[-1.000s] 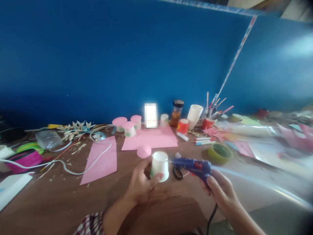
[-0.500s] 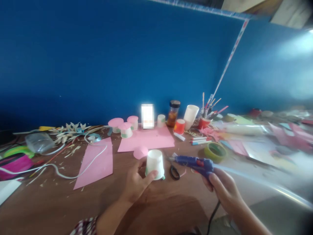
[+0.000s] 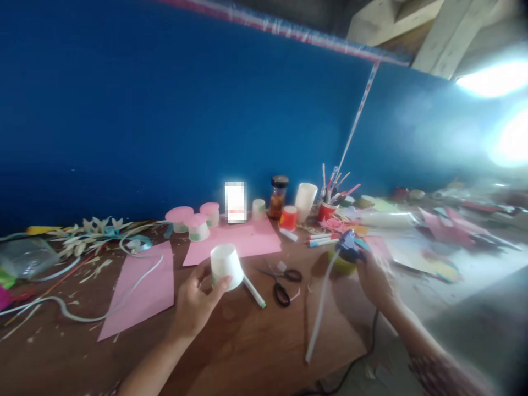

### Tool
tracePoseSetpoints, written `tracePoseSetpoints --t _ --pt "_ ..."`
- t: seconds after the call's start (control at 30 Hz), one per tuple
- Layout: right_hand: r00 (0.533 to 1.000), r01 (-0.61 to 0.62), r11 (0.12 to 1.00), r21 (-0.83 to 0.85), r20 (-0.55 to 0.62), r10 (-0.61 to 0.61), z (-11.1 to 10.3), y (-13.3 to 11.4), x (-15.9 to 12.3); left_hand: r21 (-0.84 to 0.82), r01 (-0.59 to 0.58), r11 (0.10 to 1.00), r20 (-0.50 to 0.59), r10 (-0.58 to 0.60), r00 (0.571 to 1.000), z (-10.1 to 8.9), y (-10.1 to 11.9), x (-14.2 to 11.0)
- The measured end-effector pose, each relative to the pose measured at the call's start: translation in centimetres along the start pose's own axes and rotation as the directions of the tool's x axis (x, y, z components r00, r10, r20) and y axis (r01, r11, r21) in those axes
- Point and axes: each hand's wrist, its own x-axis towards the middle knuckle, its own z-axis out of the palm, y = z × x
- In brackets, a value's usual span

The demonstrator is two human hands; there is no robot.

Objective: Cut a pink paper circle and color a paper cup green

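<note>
My left hand (image 3: 200, 297) is closed around a white paper cup (image 3: 226, 267), held upside down above the brown table. A white marker with a green tip (image 3: 254, 291) lies just right of the cup. My right hand (image 3: 376, 280) grips a blue glue gun (image 3: 350, 246), whose nozzle is hard to make out. A long translucent glue stick (image 3: 322, 308) sticks out of the gun, slanting down toward me. Partly hidden behind the gun is a yellow-green tape roll (image 3: 341, 265). Black-handled scissors (image 3: 282, 294) lie open between my hands.
Several cups with pink round tops (image 3: 198, 226) stand at the back, near a pink sheet (image 3: 259, 242). A dark-lidded jar (image 3: 278, 198), a red cup (image 3: 287, 218) and a brush holder (image 3: 328, 211) stand further right. A white cord (image 3: 66, 308) crosses the left side.
My right hand has swung the glue gun round, so the stick now points toward me instead of right. My left hand has raised the cup; the pink round piece beside it no longer shows.
</note>
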Motion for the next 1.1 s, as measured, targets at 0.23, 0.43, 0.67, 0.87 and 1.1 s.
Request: tracePoseSetpoints --t 0.23,0.43,0.67,0.87,1.1 --pt "0.997 0.045 0.987 -0.153 0.072 -0.035 -0.7 0.4 -0.3 -0.081 0.021 0.996 -0.143 -0.033 0.989 -1.5 -0.8 0.5" --pt "0.975 0.221 0.96 0.172 -0.059 -0.214 -5.4 -7.6 2.1 -0.059 -0.052 0.997 -0.344 0.029 0.939 -2.3 -1.1 1.3" --pt "0.751 0.314 0.752 0.58 0.334 -0.57 -1.9 -25.1 3.5 0.111 -0.079 0.991 -0.384 0.116 0.916 -2.4 -1.5 0.9" --pt "0.696 0.236 0.825 0.513 0.503 -0.512 3.3 -30.6 5.0 0.183 -0.103 0.978 -0.394 0.169 0.904 -2.3 -1.8 0.9" --pt "0.592 0.17 0.816 0.553 0.604 -0.533 4.4 -30.7 5.2 0.164 -0.096 0.982 -0.384 0.153 0.911 -2.3 -1.8 1.0"
